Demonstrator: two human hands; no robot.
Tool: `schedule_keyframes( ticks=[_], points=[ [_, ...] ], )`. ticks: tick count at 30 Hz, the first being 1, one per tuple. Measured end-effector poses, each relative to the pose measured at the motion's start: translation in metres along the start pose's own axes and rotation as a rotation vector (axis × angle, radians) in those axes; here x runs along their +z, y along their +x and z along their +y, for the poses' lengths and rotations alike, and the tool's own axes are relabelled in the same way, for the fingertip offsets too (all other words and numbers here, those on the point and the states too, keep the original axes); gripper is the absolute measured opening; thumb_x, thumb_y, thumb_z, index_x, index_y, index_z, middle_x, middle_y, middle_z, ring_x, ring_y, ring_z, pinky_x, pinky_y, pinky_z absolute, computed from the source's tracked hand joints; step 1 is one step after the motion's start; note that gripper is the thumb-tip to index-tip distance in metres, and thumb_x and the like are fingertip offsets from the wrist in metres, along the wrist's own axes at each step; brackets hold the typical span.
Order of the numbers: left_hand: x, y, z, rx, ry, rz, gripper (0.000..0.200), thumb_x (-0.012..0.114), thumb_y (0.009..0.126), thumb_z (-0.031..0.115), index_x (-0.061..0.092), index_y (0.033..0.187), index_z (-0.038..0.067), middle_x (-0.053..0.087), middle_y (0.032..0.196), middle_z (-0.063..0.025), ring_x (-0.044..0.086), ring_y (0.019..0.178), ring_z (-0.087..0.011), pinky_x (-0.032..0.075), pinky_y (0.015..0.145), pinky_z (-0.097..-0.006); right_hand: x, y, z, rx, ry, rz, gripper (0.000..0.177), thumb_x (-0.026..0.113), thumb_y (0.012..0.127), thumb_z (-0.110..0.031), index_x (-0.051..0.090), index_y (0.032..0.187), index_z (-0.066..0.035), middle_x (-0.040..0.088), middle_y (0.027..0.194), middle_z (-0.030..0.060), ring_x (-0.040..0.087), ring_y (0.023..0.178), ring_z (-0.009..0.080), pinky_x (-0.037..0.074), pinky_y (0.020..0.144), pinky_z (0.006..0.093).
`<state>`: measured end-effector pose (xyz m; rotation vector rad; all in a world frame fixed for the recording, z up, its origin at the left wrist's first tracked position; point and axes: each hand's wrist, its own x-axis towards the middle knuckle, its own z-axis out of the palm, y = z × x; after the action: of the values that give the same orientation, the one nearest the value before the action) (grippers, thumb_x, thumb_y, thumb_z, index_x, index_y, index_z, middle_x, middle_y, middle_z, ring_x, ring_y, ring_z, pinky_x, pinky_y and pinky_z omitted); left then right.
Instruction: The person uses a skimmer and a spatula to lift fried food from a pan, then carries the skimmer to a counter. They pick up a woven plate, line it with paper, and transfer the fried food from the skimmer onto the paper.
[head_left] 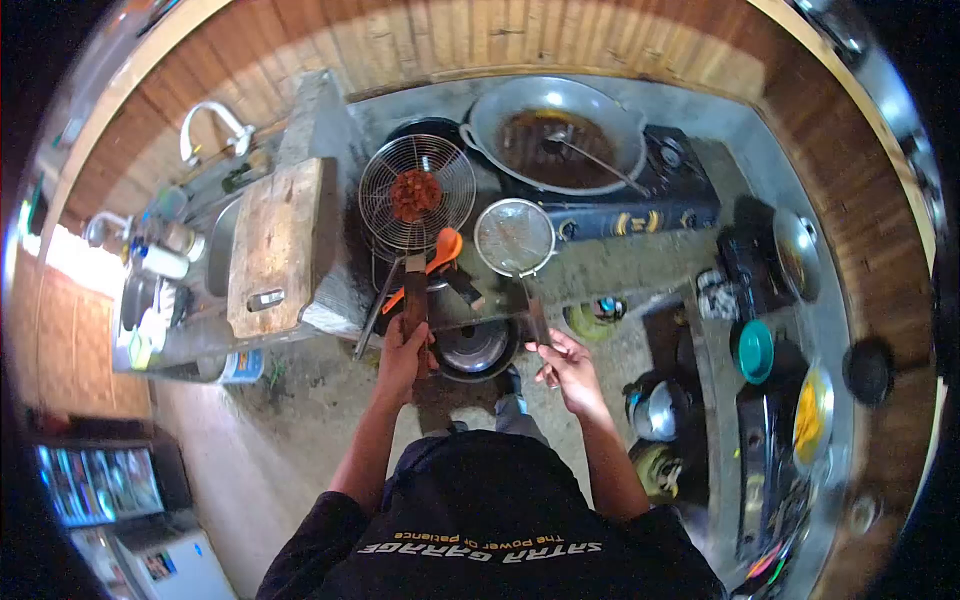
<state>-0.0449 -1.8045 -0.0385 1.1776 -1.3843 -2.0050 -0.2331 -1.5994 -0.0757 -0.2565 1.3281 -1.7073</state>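
My left hand (402,362) is closed around the wooden handle of a round wire skimmer (376,205). A small heap of reddish-brown fried pieces (415,194) lies in the middle of its wire bowl. In my right hand (568,374) is the handle of a fine-mesh strainer (515,236), which sits just right of the skimmer. Nothing large shows on its mesh. Behind the strainer, a wide wok (490,110) of dark oil stands on the gas stove (640,222). A ladle (605,165) rests in the wok, its handle over the rim.
An orange spoon (447,247) lies below the skimmer. To the left, a wooden cutting board (275,245) leans by the sink. A lidded pot (475,350) is below the counter edge. On the right counter are a teal bowl (755,352) and a pan of yellow food (812,415).
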Motion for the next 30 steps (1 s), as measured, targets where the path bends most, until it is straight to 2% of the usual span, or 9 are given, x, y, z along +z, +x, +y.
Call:
schedule_keyframes(
  ticks=[3,10,15,18,23,30],
  points=[
    [-0.014,-0.018,-0.003,0.023,0.032,-0.135,0.033,0.054,0.095,0.017,0.04,0.122,0.004,0.053,0.085,-0.0053,0.053,0.053,-0.013,0.048,0.049,-0.0286,0.008,-0.057,0.026,-0.025,0.03,0.205,0.045,0.062,0.09,-0.012,0.045,0.13,0.003,0.069,0.103,0.0125,0.06,0.053,0.011,0.04,0.042,0.0202],
    [-0.016,-0.083,-0.014,-0.027,0.136,-0.452,0.03,0.055,0.095,0.015,0.042,0.12,0.006,0.053,0.085,-0.0054,0.052,0.056,-0.0124,0.048,0.05,-0.0278,0.033,-0.205,0.093,-0.123,0.208,0.536,0.039,0.059,0.091,-0.009,0.048,0.127,0.002,0.068,0.102,0.0116,0.059,0.054,0.0121,0.038,0.042,0.0206],
    [0.017,-0.15,-0.045,-0.118,0.196,-0.73,0.026,0.055,0.095,0.016,0.044,0.117,0.008,0.052,0.085,-0.0033,0.052,0.064,-0.0108,0.048,0.049,-0.0265,0.032,-0.325,0.125,-0.225,0.299,0.764,0.038,0.057,0.092,-0.009,0.049,0.128,0.001,0.068,0.101,0.0097,0.059,0.055,0.0104,0.038,0.042,0.0199],
    [0.048,-0.199,-0.071,-0.162,0.276,-0.889,0.025,0.055,0.095,0.015,0.044,0.116,0.007,0.052,0.085,-0.0043,0.052,0.058,-0.0118,0.047,0.048,-0.0269,0.022,-0.395,0.16,-0.325,0.356,0.925,0.039,0.057,0.092,-0.008,0.048,0.129,0.001,0.068,0.101,0.0095,0.06,0.055,0.0099,0.04,0.042,0.019],
    [0.096,-0.303,-0.137,-0.192,0.385,-1.212,0.025,0.054,0.095,0.014,0.043,0.115,0.006,0.052,0.084,-0.0053,0.05,0.051,-0.0132,0.047,0.047,-0.0277,0.024,-0.539,0.21,-0.497,0.505,1.201,0.041,0.058,0.092,-0.009,0.047,0.129,0.001,0.068,0.101,0.0094,0.06,0.054,0.0103,0.041,0.043,0.0187],
    [0.178,-0.521,-0.235,-0.352,0.548,-1.509,0.033,0.056,0.095,0.017,0.04,0.121,0.005,0.054,0.082,-0.0057,0.052,0.048,-0.0129,0.048,0.045,-0.0273,-0.001,-0.766,0.294,-0.64,0.589,1.537,0.044,0.06,0.09,-0.008,0.046,0.13,0.004,0.069,0.102,0.0121,0.056,0.053,0.0087,0.043,0.046,0.0194]
  ],
)
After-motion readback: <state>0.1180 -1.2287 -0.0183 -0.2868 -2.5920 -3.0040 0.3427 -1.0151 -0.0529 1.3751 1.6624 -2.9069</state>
